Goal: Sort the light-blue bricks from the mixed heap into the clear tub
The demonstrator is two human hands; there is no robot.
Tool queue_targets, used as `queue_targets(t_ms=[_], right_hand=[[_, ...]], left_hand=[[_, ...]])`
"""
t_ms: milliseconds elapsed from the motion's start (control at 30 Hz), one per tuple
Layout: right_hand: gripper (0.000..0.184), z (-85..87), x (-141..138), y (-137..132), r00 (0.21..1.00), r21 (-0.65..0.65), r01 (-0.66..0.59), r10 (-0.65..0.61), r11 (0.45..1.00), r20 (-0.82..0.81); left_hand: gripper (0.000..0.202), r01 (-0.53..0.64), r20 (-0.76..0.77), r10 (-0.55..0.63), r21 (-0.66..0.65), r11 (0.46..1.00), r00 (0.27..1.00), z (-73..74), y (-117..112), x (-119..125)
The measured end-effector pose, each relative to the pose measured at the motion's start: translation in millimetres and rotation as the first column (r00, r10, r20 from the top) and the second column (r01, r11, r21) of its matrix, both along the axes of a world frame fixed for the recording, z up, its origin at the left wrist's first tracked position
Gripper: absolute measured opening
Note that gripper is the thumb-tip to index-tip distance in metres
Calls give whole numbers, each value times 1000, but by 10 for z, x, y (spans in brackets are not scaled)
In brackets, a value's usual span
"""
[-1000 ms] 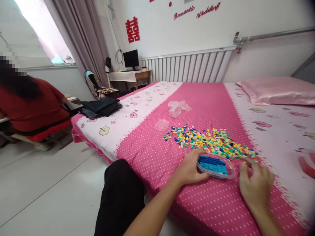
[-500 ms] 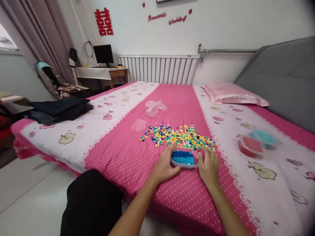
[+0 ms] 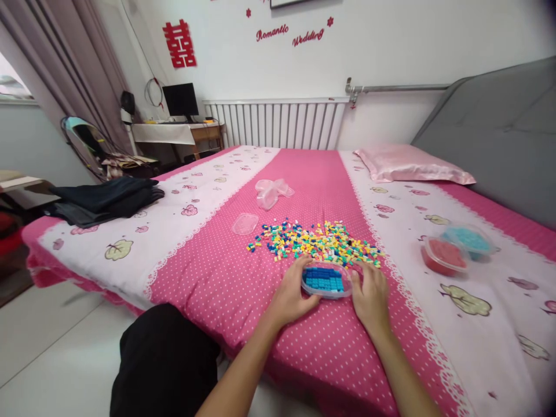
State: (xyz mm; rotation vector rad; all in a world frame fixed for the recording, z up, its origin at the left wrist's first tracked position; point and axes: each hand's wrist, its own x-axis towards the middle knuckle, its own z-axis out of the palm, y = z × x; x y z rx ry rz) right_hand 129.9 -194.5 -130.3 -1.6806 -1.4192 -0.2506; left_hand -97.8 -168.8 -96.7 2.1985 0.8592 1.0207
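Between my hands a clear plastic container (image 3: 325, 295) rests on the pink dotted bedspread. Rows of small dark-blue and light-blue blocks (image 3: 322, 279) lie inside it, with a gap at its right end. My left hand (image 3: 296, 294) grips the container's left side, thumb along the near rim and fingers round the far side. On the right side, my right hand (image 3: 368, 292) curls its fingers and thumb against the container's edge. Just beyond spreads a heap of loose small coloured blocks (image 3: 317, 240), mostly yellow, white, green and blue.
To the right stand a container of red stuff (image 3: 444, 256) and a container of turquoise stuff (image 3: 469, 240). Beyond the heap lie a clear lid (image 3: 245, 223) and several clear empty containers (image 3: 269, 194). Dark folded clothes (image 3: 108, 200) lie left; a pink pillow (image 3: 412, 164) lies far right.
The camera view has shifted slightly. Both hands stay at the container, with the right hand a touch farther right; the blocks and other containers look unmoved.
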Motion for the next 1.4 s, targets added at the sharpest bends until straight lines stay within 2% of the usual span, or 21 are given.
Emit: queue_targets(t_ms=[300, 467, 567, 667, 733, 833, 900, 967, 1033, 1133, 1400], right_hand=[[46, -25, 0, -12, 1000, -24, 4, -4, 1000, -8], [46, -47, 17, -1, 1000, -18, 0, 0, 1000, -2], [40, -74, 36, 11, 1000, -11, -2, 2, 1000, -1], [35, -104, 53, 18, 1000, -8, 3, -3, 1000, -1], [33, -123, 64, 21, 1000, -11, 8, -8, 1000, 0], [32, -144, 81, 31, 1000, -17, 14, -14, 1000, -3], [32, -151, 87, 45, 1000, -18, 17, -18, 1000, -8], [31, -149, 89, 59, 1000, -20, 20, -20, 1000, -13], [30, -144, 90, 72, 1000, -22, 23, -24, 999, -16], [30, -144, 99, 80, 999, -20, 31, -31, 999, -13], [35, -162, 117, 88, 998, -16, 55, -55, 998, -3]], left_hand=[[76, -2, -5, 2, -14, 1000, 1000, -18, 0, 0], [81, -20, 24, 21, -26, 999, 999, 21, -6, 5], [87, -72, 72, 72, -3, 997, 995, 34, -31, 33], [94, -194, 53, 191, 70, 978, 980, 51, -42, 26], [80, -320, 13, 321, 128, 939, 947, 98, 11, -52], [46, -547, -16, 555, 146, 824, 831, 230, 227, -321], [44, -682, -72, 695, 144, 717, 716, 311, 416, -558], [49, -733, -179, 750, 160, 661, 637, 348, 572, -768], [44, -735, -278, 751, 182, 653, 598, 335, 658, -899], [28, -715, -359, 739, 227, 661, 569, 277, 684, -935], [26, -707, -392, 754, 289, 645, 527, 261, 690, -864]])
